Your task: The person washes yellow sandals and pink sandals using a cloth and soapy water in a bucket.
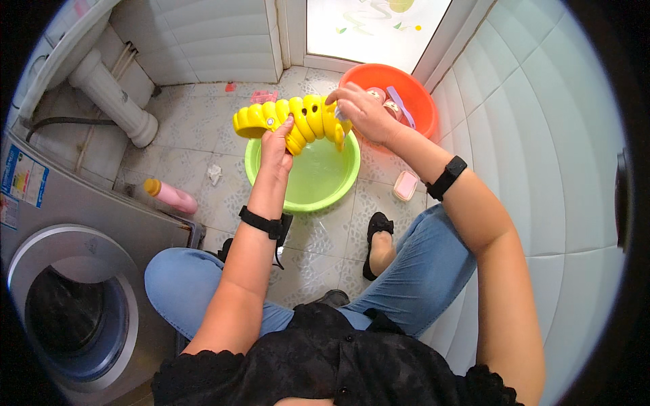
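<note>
My left hand (277, 147) is closed around the underside of a yellow ridged clog (295, 118), the thumb pressed on its side. The clog lies sideways in the air above a light green basin (302, 205) of cloudy water. At the clog's right end, my right hand (365, 111) has its fingers bent round a small whitish thing (340, 112), held against the clog. Most of that thing is hidden, so its kind cannot be told.
Behind my right hand, an orange basin (426, 91) holds pinkish items and a purple long-handled tool (401, 107). A pink soap bar (406, 184) sits in a dish at right. A pink bottle (172, 196) lies near the washing machine (152, 291); crumpled tissue (214, 174) lies beyond it.
</note>
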`<state>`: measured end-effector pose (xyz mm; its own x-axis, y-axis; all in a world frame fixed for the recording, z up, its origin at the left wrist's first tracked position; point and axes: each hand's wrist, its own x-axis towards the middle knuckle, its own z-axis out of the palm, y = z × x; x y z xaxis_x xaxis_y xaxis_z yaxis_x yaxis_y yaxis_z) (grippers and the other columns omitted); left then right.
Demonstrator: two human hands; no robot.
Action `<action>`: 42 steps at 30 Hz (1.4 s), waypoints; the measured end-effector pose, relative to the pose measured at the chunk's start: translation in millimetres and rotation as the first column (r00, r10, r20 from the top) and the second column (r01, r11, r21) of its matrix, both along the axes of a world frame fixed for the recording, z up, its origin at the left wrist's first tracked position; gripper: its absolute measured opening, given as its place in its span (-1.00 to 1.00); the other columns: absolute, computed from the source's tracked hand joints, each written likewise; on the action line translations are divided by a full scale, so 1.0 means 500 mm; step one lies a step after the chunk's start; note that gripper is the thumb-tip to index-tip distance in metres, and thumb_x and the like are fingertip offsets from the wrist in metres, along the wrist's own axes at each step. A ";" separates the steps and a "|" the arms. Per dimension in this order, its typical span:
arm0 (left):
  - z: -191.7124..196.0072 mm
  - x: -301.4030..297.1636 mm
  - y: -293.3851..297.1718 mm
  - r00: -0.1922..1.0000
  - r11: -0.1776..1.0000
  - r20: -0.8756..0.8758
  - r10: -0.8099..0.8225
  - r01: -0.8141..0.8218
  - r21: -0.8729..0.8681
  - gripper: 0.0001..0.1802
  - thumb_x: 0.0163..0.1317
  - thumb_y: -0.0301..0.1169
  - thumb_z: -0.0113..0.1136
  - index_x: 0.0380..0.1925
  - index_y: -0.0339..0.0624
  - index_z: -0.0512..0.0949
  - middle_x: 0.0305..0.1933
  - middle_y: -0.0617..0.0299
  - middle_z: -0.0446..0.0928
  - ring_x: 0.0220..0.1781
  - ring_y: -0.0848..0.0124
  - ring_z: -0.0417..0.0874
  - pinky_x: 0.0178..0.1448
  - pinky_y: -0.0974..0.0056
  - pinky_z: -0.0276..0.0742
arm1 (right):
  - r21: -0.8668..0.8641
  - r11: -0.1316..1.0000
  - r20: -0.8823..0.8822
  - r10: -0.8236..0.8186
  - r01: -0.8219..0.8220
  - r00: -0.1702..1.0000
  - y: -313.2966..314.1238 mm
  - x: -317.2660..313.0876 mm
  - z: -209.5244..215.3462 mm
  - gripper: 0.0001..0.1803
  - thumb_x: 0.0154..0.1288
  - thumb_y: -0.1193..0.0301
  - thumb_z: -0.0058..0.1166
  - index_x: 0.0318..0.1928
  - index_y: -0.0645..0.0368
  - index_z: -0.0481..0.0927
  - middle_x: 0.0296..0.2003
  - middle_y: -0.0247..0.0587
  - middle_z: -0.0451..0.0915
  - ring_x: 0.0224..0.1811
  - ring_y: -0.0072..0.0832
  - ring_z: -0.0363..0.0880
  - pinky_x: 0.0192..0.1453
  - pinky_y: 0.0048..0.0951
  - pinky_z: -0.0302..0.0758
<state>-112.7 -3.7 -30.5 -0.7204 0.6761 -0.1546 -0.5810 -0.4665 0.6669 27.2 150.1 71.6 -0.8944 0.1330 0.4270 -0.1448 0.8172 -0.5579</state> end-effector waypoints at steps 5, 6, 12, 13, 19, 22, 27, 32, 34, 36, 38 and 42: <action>0.035 0.044 0.010 0.971 0.999 -0.240 0.017 -0.010 0.030 -0.63 0.25 -0.60 0.17 0.06 -0.24 0.44 0.01 0.20 0.56 -0.01 0.36 0.63 0.12 0.28 0.54 | 0.380 0.923 -0.059 0.081 -0.053 0.995 -0.054 -0.016 -0.015 -0.77 0.23 0.44 -0.02 -0.11 0.23 0.53 -0.16 -0.02 0.47 -0.06 -0.08 0.52 0.05 -0.17 0.49; 0.045 0.061 0.013 0.934 1.000 -0.356 0.017 -0.015 0.008 -0.62 0.24 -0.60 0.18 0.07 -0.24 0.44 0.01 0.21 0.56 -0.01 0.37 0.63 0.12 0.28 0.53 | 0.402 0.914 -0.025 0.057 -0.042 0.998 -0.054 -0.018 -0.017 -0.76 0.24 0.44 -0.02 -0.09 0.23 0.50 -0.16 -0.03 0.47 -0.04 -0.09 0.51 0.05 -0.20 0.49; 0.075 0.063 -0.013 0.844 0.994 -0.524 -0.112 0.088 -0.072 -0.65 0.20 -0.57 0.21 0.01 -0.22 0.48 -0.08 0.26 0.59 -0.04 0.47 0.62 0.11 0.35 0.50 | 0.360 0.901 -0.118 -0.214 0.243 0.970 -0.023 -0.031 0.002 -0.78 0.26 0.47 -0.01 -0.09 0.23 0.44 -0.13 0.01 0.47 -0.02 -0.05 0.51 0.04 -0.19 0.49; 0.079 0.069 -0.010 0.844 0.994 -0.524 -0.113 0.091 -0.068 -0.65 0.20 -0.57 0.21 0.01 -0.22 0.48 -0.08 0.26 0.59 -0.04 0.47 0.62 0.11 0.35 0.50 | 0.310 0.882 -0.102 -0.340 0.354 0.935 -0.015 -0.031 -0.001 -0.80 0.26 0.48 0.01 -0.11 0.22 0.43 -0.12 0.04 0.47 -0.04 -0.04 0.52 0.03 -0.16 0.49; 0.094 0.073 -0.012 0.719 0.995 -0.691 -0.070 0.006 -0.095 -0.62 0.13 -0.49 0.29 -0.03 -0.24 0.48 -0.11 0.28 0.59 -0.10 0.46 0.61 0.03 0.32 0.51 | 0.200 0.901 -0.183 -0.350 0.384 0.918 -0.035 -0.002 0.018 -0.71 0.14 0.44 0.16 -0.15 0.23 0.43 -0.13 0.02 0.48 -0.08 -0.01 0.53 -0.01 -0.16 0.51; 0.087 0.076 -0.004 0.549 0.915 -0.800 -0.243 -0.144 -0.377 -0.52 -0.01 -0.39 0.40 -0.06 -0.26 0.51 -0.17 0.08 0.65 -0.10 0.22 0.69 -0.03 0.21 0.55 | 0.394 0.918 -0.197 0.036 0.046 0.980 -0.083 -0.006 0.011 -0.78 0.12 0.45 0.13 -0.21 0.17 0.46 -0.23 -0.09 0.48 -0.13 -0.13 0.53 -0.03 -0.22 0.48; 0.094 0.113 -0.008 0.289 0.887 -0.871 -0.398 -0.120 -0.446 -0.52 -0.07 -0.24 0.45 -0.15 -0.23 0.57 -0.22 -0.05 0.65 -0.13 0.02 0.67 -0.07 0.12 0.57 | 0.584 0.803 -0.244 0.032 0.121 0.969 -0.051 -0.021 0.020 -0.79 0.08 0.43 0.13 -0.23 0.08 0.48 -0.28 -0.23 0.45 -0.14 -0.24 0.50 -0.01 -0.27 0.44; 0.097 0.125 -0.007 0.124 0.857 -0.857 -0.500 -0.069 -0.510 -0.48 -0.10 -0.20 0.47 -0.14 -0.22 0.57 -0.23 -0.04 0.65 -0.16 0.04 0.67 -0.06 0.11 0.56 | 0.442 0.843 -0.279 -0.197 0.308 0.940 -0.014 -0.026 0.052 -0.81 0.17 0.45 0.07 -0.17 0.11 0.51 -0.16 -0.18 0.54 0.00 -0.18 0.50 0.14 -0.18 0.41; 0.113 0.127 -0.015 0.167 0.846 -0.841 -0.515 -0.061 -0.530 -0.47 -0.11 -0.20 0.47 -0.14 -0.23 0.57 -0.22 -0.03 0.65 -0.16 0.05 0.67 -0.06 0.11 0.56 | 0.380 0.888 -0.239 -0.175 0.258 0.955 -0.016 -0.022 0.048 -0.80 0.17 0.45 0.06 -0.15 0.11 0.51 -0.14 -0.17 0.56 0.04 -0.18 0.50 0.21 -0.14 0.38; 0.110 0.119 -0.021 0.208 0.829 -0.819 -0.535 -0.060 -0.557 -0.47 -0.12 -0.20 0.48 -0.14 -0.23 0.58 -0.22 -0.02 0.66 -0.15 0.06 0.67 -0.06 0.12 0.56 | 0.305 0.931 -0.206 -0.144 0.203 0.968 -0.025 -0.021 0.032 -0.79 0.18 0.46 0.05 -0.14 0.12 0.51 -0.13 -0.16 0.58 0.09 -0.18 0.51 0.27 -0.10 0.36; 0.098 0.104 -0.022 0.241 0.858 -0.838 -0.489 -0.037 -0.512 -0.48 -0.12 -0.21 0.48 -0.15 -0.23 0.58 -0.23 0.00 0.66 -0.16 0.08 0.68 -0.06 0.13 0.56 | 0.421 0.905 -0.250 0.054 0.059 0.967 -0.044 -0.019 0.011 -0.78 0.20 0.46 0.04 -0.12 0.10 0.52 -0.11 -0.15 0.59 0.18 -0.22 0.49 0.40 -0.02 0.24; 0.090 0.093 -0.030 0.225 0.865 -0.851 -0.475 -0.061 -0.499 -0.50 -0.11 -0.24 0.48 -0.15 -0.23 0.60 -0.21 0.10 0.68 -0.19 0.23 0.70 -0.06 0.22 0.55 | 0.463 0.883 -0.121 0.149 -0.077 0.981 -0.059 -0.005 -0.007 -0.79 0.20 0.48 0.01 -0.12 0.05 0.54 -0.08 -0.20 0.60 0.26 -0.29 0.44 0.46 0.05 0.13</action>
<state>-66.0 -18.6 14.8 -0.3532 0.9014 0.2503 0.5463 -0.0184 0.8374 24.5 120.6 68.1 -0.8128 -0.2058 0.5450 -0.3031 0.9483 -0.0941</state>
